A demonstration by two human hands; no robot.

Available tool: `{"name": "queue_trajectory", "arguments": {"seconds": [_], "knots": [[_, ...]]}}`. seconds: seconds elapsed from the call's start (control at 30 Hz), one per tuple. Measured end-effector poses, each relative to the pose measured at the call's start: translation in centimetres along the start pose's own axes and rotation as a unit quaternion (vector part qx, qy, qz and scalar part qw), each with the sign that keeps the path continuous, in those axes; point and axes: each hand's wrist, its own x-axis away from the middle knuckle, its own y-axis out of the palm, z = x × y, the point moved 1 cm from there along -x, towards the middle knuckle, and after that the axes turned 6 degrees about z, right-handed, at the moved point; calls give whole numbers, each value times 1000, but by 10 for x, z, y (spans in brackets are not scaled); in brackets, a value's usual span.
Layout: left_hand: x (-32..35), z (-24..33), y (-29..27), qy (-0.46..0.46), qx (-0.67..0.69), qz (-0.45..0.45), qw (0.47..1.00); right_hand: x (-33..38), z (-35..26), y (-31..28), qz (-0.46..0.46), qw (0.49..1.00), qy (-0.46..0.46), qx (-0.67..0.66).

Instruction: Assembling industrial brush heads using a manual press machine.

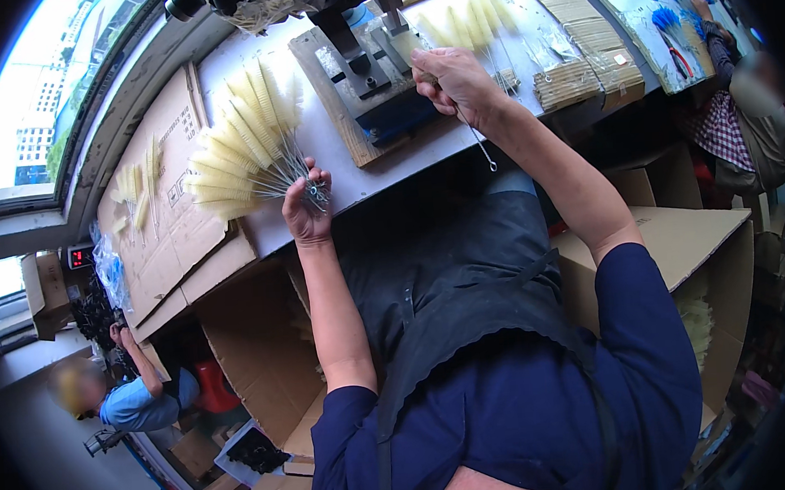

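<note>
My left hand (307,212) is closed around the wire stems of a fanned bunch of bottle brushes (241,145) with cream bristles. Their looped wire ends gather at my fingers, just above the table's front edge. My right hand (462,81) pinches a single bottle brush (477,135), whose thin wire stem and end loop point back toward me. Most of its bristle part is hidden by my fingers. Close beside that hand, on its left, stands a small bench press (366,78) with a dark metal head, mounted on a wooden board (329,96).
More cream brushes (469,23) lie right of the press, near cardboard strips (571,81). At left, loose brushes (151,183) rest on flattened cardboard (190,244). Open cartons (264,352) stand below the table. Other people (137,400) sit at far left and far right.
</note>
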Motion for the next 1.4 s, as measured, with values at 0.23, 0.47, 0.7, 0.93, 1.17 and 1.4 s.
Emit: {"name": "queue_trajectory", "arguments": {"seconds": [0.23, 0.47, 0.7, 0.93, 1.17, 1.4], "knots": [[0, -3, 8, 0, -17, 34, 999, -2, -5, -7, -24, 999, 29, -33], [-1, -2, 2, -12, 11, 4, 1000, -9, -2, -32, -14, 1000, 3, 4], [1, -1, -2, 2, 11, 19, 1000, -70, -17, -91, 35, 969, -92, 228], [1, -3, -1, 22, 35, 20, 999, -10, -11, -31, 137, 872, -362, 299], [3, -4, 4, -3, 31, -22, 999, -17, 43, 123, 17, 943, -265, 202], [-1, -6, 4, 15, -11, -21, 1000, -40, 53, 173, 53, 912, -278, 297]]}}
